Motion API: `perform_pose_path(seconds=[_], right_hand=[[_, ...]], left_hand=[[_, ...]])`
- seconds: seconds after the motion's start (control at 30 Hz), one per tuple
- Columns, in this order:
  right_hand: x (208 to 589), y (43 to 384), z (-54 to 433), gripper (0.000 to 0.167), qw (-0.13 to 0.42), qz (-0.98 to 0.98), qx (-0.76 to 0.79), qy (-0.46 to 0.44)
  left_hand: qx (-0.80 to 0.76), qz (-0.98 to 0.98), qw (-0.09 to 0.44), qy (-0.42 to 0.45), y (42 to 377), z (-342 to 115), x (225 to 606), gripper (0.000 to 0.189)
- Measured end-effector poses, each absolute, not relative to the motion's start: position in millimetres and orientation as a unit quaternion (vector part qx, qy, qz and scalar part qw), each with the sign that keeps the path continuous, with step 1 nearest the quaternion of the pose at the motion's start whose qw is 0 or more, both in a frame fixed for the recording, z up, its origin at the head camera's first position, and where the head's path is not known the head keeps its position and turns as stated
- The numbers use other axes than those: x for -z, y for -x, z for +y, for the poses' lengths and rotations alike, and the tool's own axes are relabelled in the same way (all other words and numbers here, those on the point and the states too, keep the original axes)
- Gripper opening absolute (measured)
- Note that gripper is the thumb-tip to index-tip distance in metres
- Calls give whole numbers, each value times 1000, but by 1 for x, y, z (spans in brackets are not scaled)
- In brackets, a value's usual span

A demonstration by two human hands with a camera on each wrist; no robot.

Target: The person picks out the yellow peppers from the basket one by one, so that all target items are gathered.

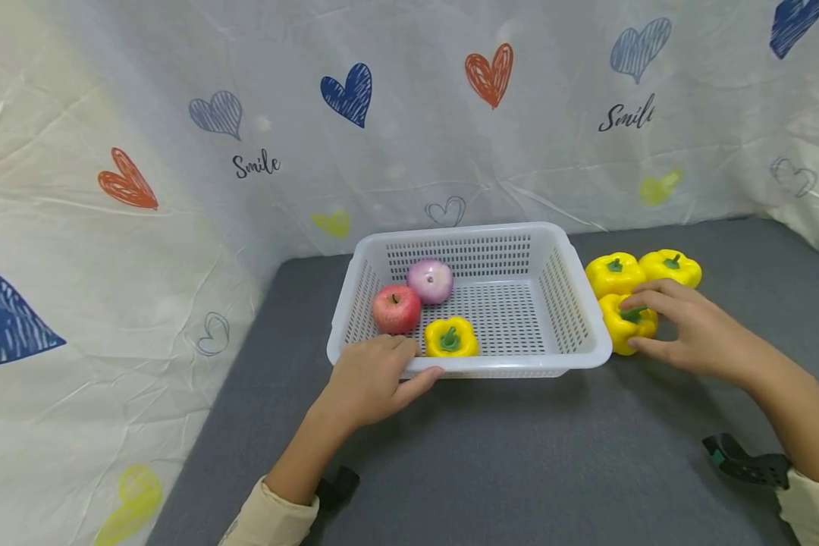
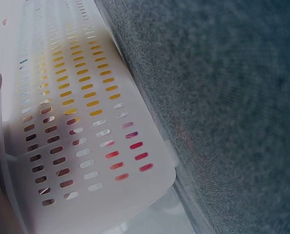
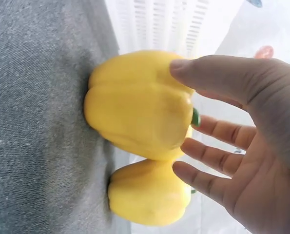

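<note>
A white plastic basket (image 1: 590, 334) holds a red apple (image 1: 396, 309), a purple onion (image 1: 430, 281) and a yellow bell pepper (image 1: 451, 337). My left hand (image 1: 375, 379) grips its near rim, thumb outside and fingers over the edge; the left wrist view shows the slotted basket wall (image 2: 86, 122) from outside. Beside the basket's right end stand more yellow bell peppers: a near one (image 1: 628, 324) and two behind it, left (image 1: 614, 274) and right (image 1: 685, 269). Around the near one's top, my right hand (image 1: 692, 330) has its fingers spread. Its thumb (image 3: 188, 68) appears to touch that pepper (image 3: 140, 102).
Dark grey cloth (image 1: 505, 455) covers the table. Behind and to the left hangs a pale curtain (image 1: 409, 167) printed with hearts and words. A black strap device (image 1: 747, 462) sits on the right wrist, another (image 1: 337, 485) on the left.
</note>
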State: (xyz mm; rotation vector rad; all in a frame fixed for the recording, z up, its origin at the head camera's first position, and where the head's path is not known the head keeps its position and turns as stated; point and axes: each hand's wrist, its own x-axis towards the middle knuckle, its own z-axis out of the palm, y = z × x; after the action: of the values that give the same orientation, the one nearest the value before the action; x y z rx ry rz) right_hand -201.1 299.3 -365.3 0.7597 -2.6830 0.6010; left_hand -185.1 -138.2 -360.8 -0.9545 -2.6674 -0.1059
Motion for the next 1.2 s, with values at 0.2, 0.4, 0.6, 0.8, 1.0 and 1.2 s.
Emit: perform_pose_path(seconds=[0.2,0.4,0.6,0.8,1.0,1.2], right_hand=[[360,199,295,42,171,-922,-205,-280],[346,197,278,36,193,-916,-226,-271],[334,198,252,31,161,-916,-250,-269],[330,202,229,36,146,-916,-231,-294],[331,206,209,39,104,-921,-222,-302],[333,213,194,44,72,-918,-229,-314]], left_hand=[[37,-930,150,333,186,-137,361,38],[35,-931,148,331,186,-138,361,38],[37,-930,150,334,186,-138,361,38],[37,-929,152,335,185,-138,361,39],[36,-928,157,336,186,-138,362,39],[36,-928,157,335,186,-138,362,39]])
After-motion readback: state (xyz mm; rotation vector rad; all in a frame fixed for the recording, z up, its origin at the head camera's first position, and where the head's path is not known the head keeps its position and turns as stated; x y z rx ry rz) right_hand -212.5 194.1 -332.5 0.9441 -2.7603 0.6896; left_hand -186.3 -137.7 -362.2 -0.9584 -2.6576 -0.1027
